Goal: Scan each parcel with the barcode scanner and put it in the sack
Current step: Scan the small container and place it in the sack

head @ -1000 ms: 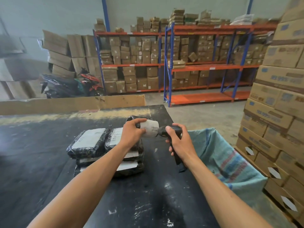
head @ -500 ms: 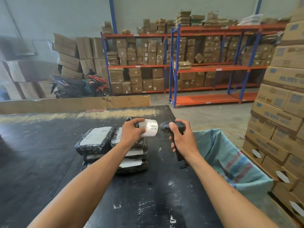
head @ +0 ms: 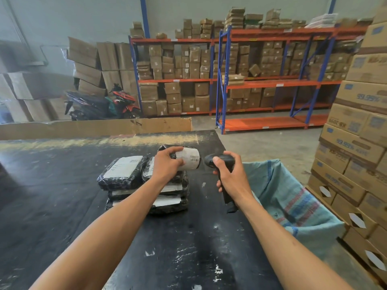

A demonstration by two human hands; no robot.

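My left hand (head: 167,165) holds a black-wrapped parcel (head: 188,158) above the table, its white barcode label turned to the right. My right hand (head: 229,174) grips a black barcode scanner (head: 217,160) by its handle, the head pointed left at the label with a small gap between them. Below my left hand lies a pile of black parcels (head: 123,174) with white labels, in two short stacks side by side. A light blue woven sack (head: 287,197) hangs open at the table's right edge.
The black table (head: 62,195) has a long cardboard strip (head: 94,127) along its far edge. Stacked cartons (head: 356,143) stand close on the right, behind the sack. Shelving full of boxes (head: 230,80) and a motorbike (head: 100,105) are farther back.
The scanner has drawn back to the right, opening a gap to the label. The parcel has turned so its barcode faces the scanner. The camera has shifted slightly.
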